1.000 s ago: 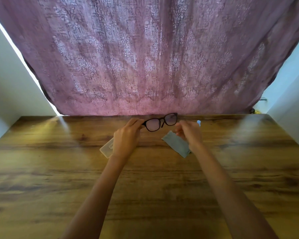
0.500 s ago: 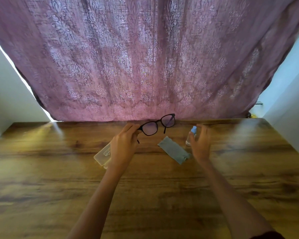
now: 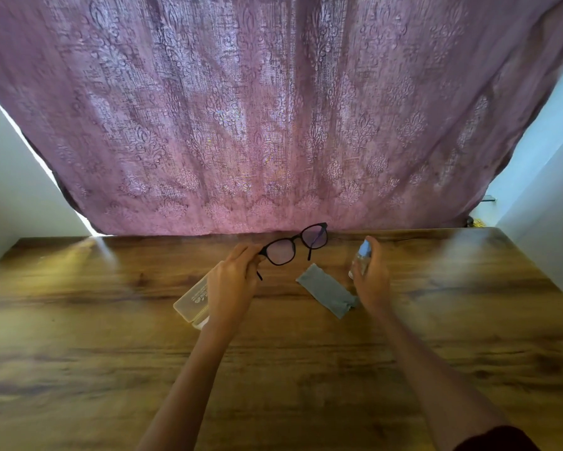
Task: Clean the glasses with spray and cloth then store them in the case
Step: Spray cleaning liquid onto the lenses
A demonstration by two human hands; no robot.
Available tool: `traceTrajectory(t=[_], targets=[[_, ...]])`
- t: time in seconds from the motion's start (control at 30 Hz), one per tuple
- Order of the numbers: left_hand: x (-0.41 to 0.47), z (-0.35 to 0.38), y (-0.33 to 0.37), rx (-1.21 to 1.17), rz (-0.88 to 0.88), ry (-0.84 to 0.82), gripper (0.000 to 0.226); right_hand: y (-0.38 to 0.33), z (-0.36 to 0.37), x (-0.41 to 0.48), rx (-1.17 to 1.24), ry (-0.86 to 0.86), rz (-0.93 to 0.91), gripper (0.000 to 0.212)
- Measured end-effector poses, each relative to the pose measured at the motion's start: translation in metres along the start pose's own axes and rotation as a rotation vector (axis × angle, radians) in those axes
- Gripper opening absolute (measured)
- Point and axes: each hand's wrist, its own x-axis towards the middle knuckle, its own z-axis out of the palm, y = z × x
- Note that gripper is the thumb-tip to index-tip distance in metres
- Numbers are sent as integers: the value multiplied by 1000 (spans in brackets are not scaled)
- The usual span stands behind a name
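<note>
Case (image 3: 190, 299) lies on the table (image 3: 78, 353) near its far edge, partly hidden by your left hand (image 3: 231, 284). That hand pinches the glasses (image 3: 293, 244) by the frame's left end, lifted. Cloth (image 3: 327, 291) lies flat beside them. Your right hand (image 3: 372, 281) grips the spray bottle (image 3: 361, 260) upright.
</note>
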Motion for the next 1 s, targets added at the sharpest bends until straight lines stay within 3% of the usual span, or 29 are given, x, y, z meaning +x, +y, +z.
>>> traceTrajectory(t=[0.17,0.27,0.37,0.43,0.77,1.0], targets=[[0,-3,1,-42,-14,10,21,-19,-8,0,263,-45,166,52],[0,-4,-2,-40,-31,24,19,-48,-15,-9,716,-152,386,54],[1,-3,-3,-2,-74,27,19,-80,-17,-23,1196,-221,507,35],[1,-4,-3,5,-97,21,18,-99,-20,-36,1315,-260,550,30],[-7,-8,-2,6,-85,6,17,-143,-34,-74,1379,-616,381,34],[-11,-6,0,-2,-45,-7,18,-156,-26,-78,496,-430,-54,48]])
